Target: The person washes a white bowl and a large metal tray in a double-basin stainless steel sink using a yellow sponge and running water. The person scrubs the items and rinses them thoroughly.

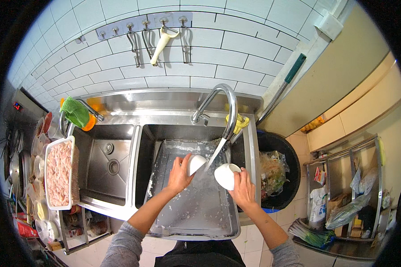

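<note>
My left hand (180, 174) grips a small white bowl (196, 165), tilted beside the running water (216, 155). On the other side of the stream, my right hand (244, 190) holds a second white bowl (224, 177), turned on its side. The water pours from a curved chrome faucet (233, 110). Beneath both hands a large rectangular metal tray (193, 213) rests across the right sink basin, its near end reaching over the front edge. Water and small white bits lie in the tray.
Left lies a second sink basin (108, 180) with a white tub of raw meat pieces (59, 173) at its edge. A black waste bin (292, 180) stands right of the sink. Peelers (162, 46) hang on the wall. Metal shelving (349, 190) is at far right.
</note>
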